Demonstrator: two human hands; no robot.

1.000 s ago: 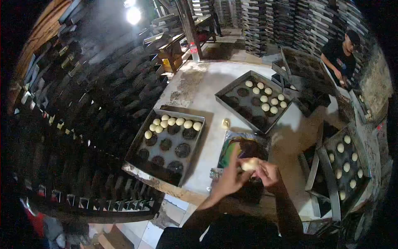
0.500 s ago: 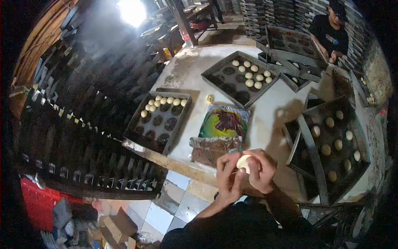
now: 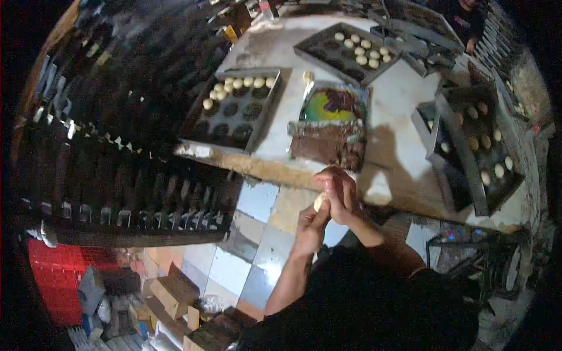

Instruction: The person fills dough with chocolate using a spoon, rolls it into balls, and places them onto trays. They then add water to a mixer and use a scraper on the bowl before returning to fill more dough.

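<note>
A pale dough ball shows between my two hands, partly covered by fingers. My left hand is closed around its lower side. My right hand curls over it from the right, with its fingers bent and touching the left hand. Just beyond my hands, at the table's front edge, lies a block of brown paste with a colourful plastic wrapper at its back. A small dough piece sits behind the wrapper.
On the pale table stand a left tray with dough balls along its back, a middle tray with several more, and stacked trays at right. A dark rack stands left. Another person is at the far right.
The view has tipped downward, so the table sits higher. My hands have come closer to me with the dough ball, and the right hand now covers more of it.
</note>
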